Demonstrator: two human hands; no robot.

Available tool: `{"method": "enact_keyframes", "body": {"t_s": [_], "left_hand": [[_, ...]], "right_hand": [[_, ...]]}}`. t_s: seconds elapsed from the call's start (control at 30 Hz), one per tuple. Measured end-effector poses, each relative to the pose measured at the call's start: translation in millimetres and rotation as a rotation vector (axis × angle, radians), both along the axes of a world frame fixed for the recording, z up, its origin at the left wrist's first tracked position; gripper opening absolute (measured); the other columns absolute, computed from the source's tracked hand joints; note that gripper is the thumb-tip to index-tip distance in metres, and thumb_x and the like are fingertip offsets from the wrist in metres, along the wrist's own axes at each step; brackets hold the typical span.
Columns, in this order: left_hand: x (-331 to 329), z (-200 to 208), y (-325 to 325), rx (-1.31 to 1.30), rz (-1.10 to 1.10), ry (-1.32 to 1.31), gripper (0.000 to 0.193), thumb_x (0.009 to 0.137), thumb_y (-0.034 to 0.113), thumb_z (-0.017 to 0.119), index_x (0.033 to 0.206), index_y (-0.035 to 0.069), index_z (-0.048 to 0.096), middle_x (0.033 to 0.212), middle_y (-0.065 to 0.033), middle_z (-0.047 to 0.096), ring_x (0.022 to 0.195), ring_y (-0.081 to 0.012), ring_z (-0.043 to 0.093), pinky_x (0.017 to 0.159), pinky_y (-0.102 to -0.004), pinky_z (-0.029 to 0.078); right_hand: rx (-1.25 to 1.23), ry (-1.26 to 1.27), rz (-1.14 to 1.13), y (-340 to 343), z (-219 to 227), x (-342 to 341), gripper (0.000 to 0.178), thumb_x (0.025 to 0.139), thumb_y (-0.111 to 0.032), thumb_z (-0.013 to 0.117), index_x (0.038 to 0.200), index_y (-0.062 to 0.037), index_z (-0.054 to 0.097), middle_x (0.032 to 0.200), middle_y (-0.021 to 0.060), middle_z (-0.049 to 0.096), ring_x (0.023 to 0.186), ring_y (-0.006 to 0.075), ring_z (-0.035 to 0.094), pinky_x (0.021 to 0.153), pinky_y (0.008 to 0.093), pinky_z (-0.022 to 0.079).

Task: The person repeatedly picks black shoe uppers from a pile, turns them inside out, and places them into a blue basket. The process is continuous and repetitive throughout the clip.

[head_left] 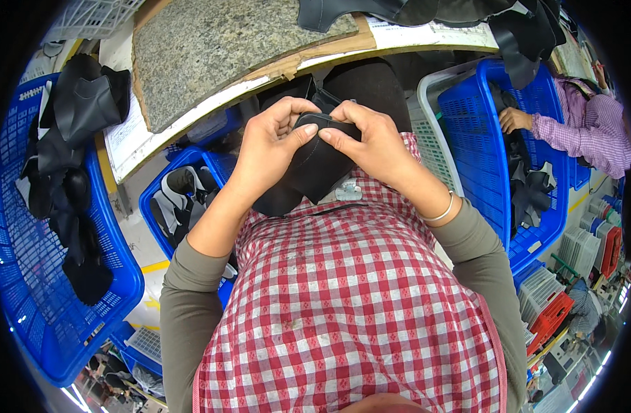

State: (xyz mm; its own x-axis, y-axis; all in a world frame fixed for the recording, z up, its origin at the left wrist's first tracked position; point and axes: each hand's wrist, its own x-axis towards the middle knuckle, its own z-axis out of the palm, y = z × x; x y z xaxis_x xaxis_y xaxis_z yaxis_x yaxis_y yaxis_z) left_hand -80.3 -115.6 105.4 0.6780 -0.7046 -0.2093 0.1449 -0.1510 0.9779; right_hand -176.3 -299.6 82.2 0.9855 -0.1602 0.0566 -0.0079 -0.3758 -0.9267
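Note:
Over my lap I hold a black stitched leather piece, which looks like a shoe upper, by its top edge. My left hand pinches that edge from the left, thumb on the near face and fingers behind. From the other side my right hand, with a bangle on the wrist, grips the same edge. The two thumbs lie close together at the rim. The lower part of the piece hangs down against my red checked apron. My fingertips behind the leather are partly hidden.
Ahead is a white table with a speckled stone slab and black leather pieces. Blue baskets with black pieces stand at left and right. A smaller blue basket sits near my left arm. Another person's hand reaches into the right basket.

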Motion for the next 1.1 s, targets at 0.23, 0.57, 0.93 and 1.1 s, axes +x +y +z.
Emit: {"method": "enact_keyframes", "body": {"t_s": [0.23,0.57,0.93,1.1], "left_hand": [[24.2,14.9,-0.6,0.159,-0.262,-0.201,0.017,0.093,0.003,0.072,0.110,0.000,0.068,0.093,-0.0018,0.068,0.085,-0.0068,0.058,0.078,-0.0262,0.049],[68.1,30.5,-9.6,0.326,-0.542,-0.058,0.030,0.102,0.031,0.071,0.107,0.001,0.077,0.081,0.0042,0.066,0.077,-0.0046,0.058,0.067,-0.0246,0.048],[82.9,58.4,-25.7,0.434,-0.821,-0.115,0.020,0.103,0.010,0.064,0.118,0.003,0.075,0.090,-0.0007,0.070,0.079,-0.0080,0.066,0.069,-0.0260,0.059],[71.5,59.8,-21.6,0.540,-0.761,-0.402,0.015,0.101,0.008,0.063,0.109,0.000,0.072,0.088,-0.0120,0.070,0.078,-0.0195,0.069,0.065,-0.0313,0.058]], "right_hand": [[0.066,0.106,0.040,-1.1,-0.7,2.2,0.038,0.082,-0.029,0.089,0.097,-0.0019,0.067,0.087,0.0139,0.073,0.080,0.0274,0.073,0.071,0.0375,0.055],[0.041,-0.034,0.038,3.4,0.3,4.5,0.047,0.080,-0.027,0.092,0.103,-0.0023,0.058,0.087,0.0113,0.069,0.076,0.0260,0.070,0.071,0.0370,0.055],[-0.026,0.000,0.042,12.0,2.9,4.0,0.045,0.083,-0.035,0.088,0.100,-0.0048,0.059,0.089,0.0128,0.071,0.081,0.0306,0.072,0.072,0.0413,0.055],[-0.083,0.037,0.047,12.2,5.8,5.6,0.041,0.086,-0.035,0.085,0.101,-0.0055,0.061,0.091,0.0129,0.072,0.085,0.0326,0.073,0.073,0.0415,0.056]]}}
